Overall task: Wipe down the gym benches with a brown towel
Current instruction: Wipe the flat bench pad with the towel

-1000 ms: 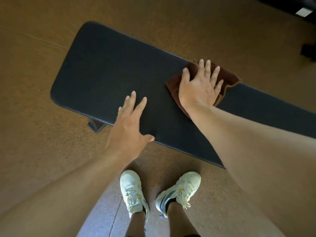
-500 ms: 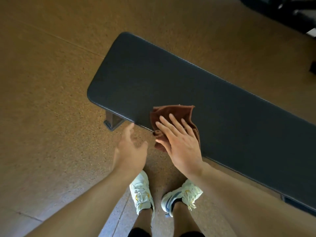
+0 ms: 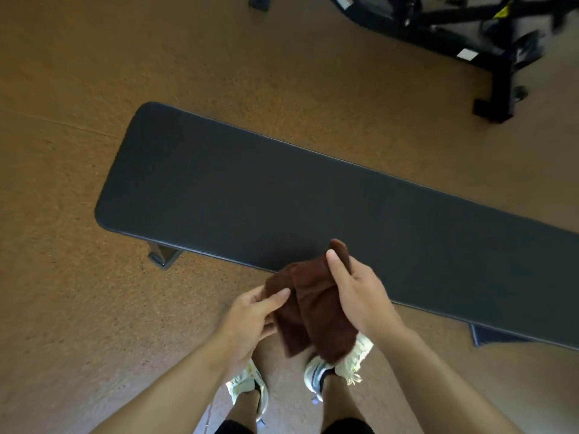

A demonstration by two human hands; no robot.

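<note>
A long flat gym bench [image 3: 282,195] with black padding runs from upper left to lower right across the brown floor. The brown towel [image 3: 313,311] hangs in the air in front of the bench's near edge, above my shoes. My left hand [image 3: 250,317] pinches its left edge. My right hand [image 3: 357,292] grips its upper right corner, thumb on top. The towel droops folded between both hands and does not touch the bench.
A black metal bench leg [image 3: 163,255] shows under the left end, another foot [image 3: 488,336] under the right. Black exercise equipment [image 3: 470,36] stands at the back right. My white shoes [image 3: 332,364] stand close to the bench.
The towel has come off the bench top, pulled over the near edge. My left hand, open before, has taken hold of it, so both hands hold it in the air.
</note>
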